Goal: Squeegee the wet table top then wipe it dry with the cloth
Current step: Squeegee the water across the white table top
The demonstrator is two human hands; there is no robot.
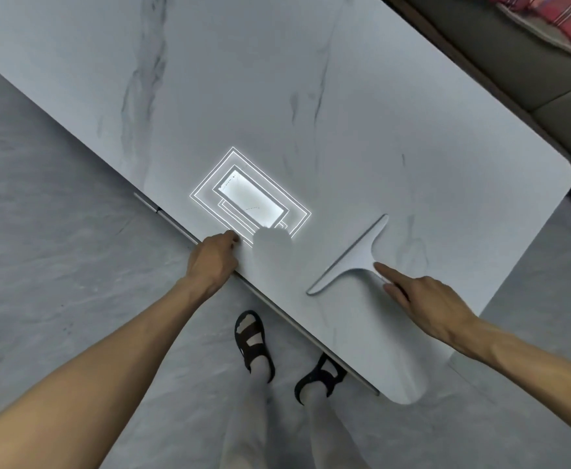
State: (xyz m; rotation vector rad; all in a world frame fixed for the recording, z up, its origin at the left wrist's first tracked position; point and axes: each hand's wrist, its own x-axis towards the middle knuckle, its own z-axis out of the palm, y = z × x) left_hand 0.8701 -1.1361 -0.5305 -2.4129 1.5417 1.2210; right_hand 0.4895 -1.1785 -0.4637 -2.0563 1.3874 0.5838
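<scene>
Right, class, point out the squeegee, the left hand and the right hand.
squeegee [357, 260]: head view, where the handle meets the blade.
left hand [213, 258]: head view, back of the hand.
right hand [426, 302]: head view, back of the hand.

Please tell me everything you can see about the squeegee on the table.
The squeegee is pale grey-white, T-shaped, seemingly plastic: a long thin blade bar and a short broad handle. It lies flat on the marble table top, near the front edge, blade running diagonally. The right hand touches the handle end with straight fingers, not gripping.
</scene>
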